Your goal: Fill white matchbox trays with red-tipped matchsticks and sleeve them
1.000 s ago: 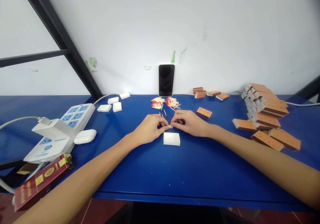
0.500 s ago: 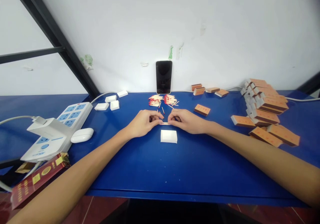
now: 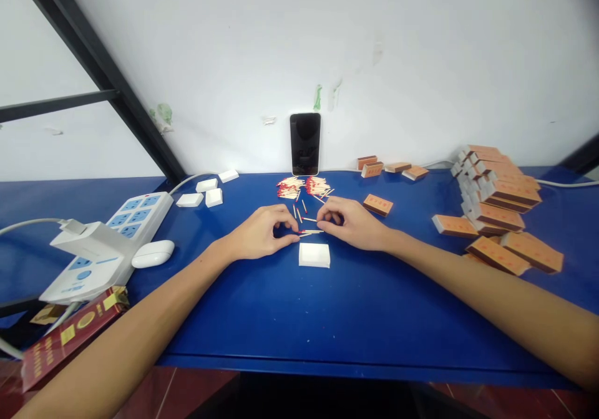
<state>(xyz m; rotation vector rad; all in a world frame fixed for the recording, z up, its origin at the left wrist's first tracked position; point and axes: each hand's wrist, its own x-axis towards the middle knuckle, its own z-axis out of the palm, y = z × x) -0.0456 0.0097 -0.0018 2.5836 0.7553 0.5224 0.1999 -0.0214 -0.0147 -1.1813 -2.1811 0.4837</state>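
Observation:
My left hand (image 3: 262, 233) and my right hand (image 3: 350, 223) meet over the blue table (image 3: 327, 319), fingers curled in a pinch. Between their fingertips lies a small bunch of red-tipped matches (image 3: 309, 231), held at both ends. Just in front of the hands sits a white matchbox tray (image 3: 314, 255). Behind them, a heap of loose matches (image 3: 305, 187) lies near a black phone (image 3: 305, 143) propped against the wall.
Orange matchbox sleeves are piled at the right (image 3: 496, 201), with single ones (image 3: 378, 204) nearer the middle. Spare white trays (image 3: 206, 193) lie at the back left. A power strip (image 3: 107, 238), a white earbud case (image 3: 152, 253) and a red box (image 3: 70, 335) fill the left side.
The hands have drawn slightly apart, and the matches between the fingertips show more clearly. The view shifted a little.

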